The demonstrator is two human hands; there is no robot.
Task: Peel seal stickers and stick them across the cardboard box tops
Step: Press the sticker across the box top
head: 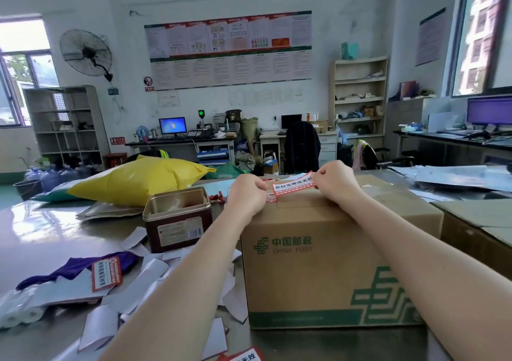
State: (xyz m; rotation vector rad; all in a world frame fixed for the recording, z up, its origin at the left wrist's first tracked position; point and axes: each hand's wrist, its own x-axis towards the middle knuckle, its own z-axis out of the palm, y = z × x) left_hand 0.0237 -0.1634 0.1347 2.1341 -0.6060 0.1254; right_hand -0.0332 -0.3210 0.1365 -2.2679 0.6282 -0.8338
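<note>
A brown cardboard box (327, 252) with green China Post print stands on the table in front of me. Above its top I hold a red and white seal sticker (291, 186) stretched between both hands. My left hand (245, 194) pinches its left end, and my right hand (333, 182) pinches its right end. Just below the left end, a small red and white piece (272, 197) shows at the box top; I cannot tell whether it belongs to the same sticker. Another seal sticker (106, 273) lies on the table to the left.
An open metal tin (177, 218) stands left of the box, with a yellow bag (138, 177) behind it. Several white backing papers (155, 277) and a purple cloth (72, 268) litter the table. More cardboard (476, 222) sits to the right. Another sticker (243, 356) lies at the near edge.
</note>
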